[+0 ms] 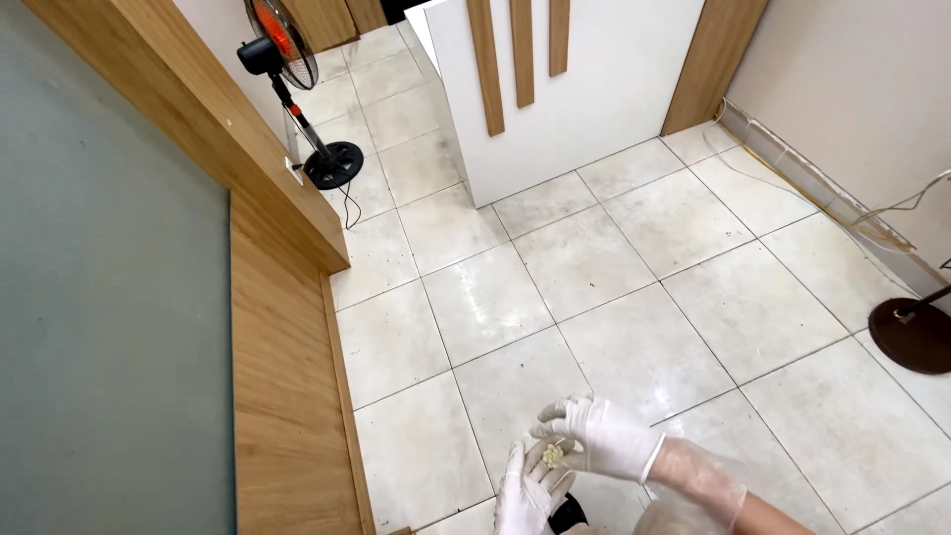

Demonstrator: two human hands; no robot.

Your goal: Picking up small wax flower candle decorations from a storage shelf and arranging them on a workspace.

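Note:
Both my hands wear thin white gloves and meet low in the head view, above the tiled floor. My left hand (525, 490) lies palm up with a small pale, lumpy bit (553, 455) resting on its fingers. My right hand (602, 436) comes in from the right with a clear plastic sleeve (698, 481) over the forearm, and its fingertips pinch at that same bit. What the bit is made of cannot be made out. A dark round object (569, 513) shows just under my hands at the bottom edge.
Pale floor tiles (584, 258) spread ahead. A standing fan (287, 59) with a round black base is at the far left by a wood-trimmed wall (277, 396). A white partition (584, 89) with wooden slats stands behind. A dark round stand base (913, 335) and cables lie at right.

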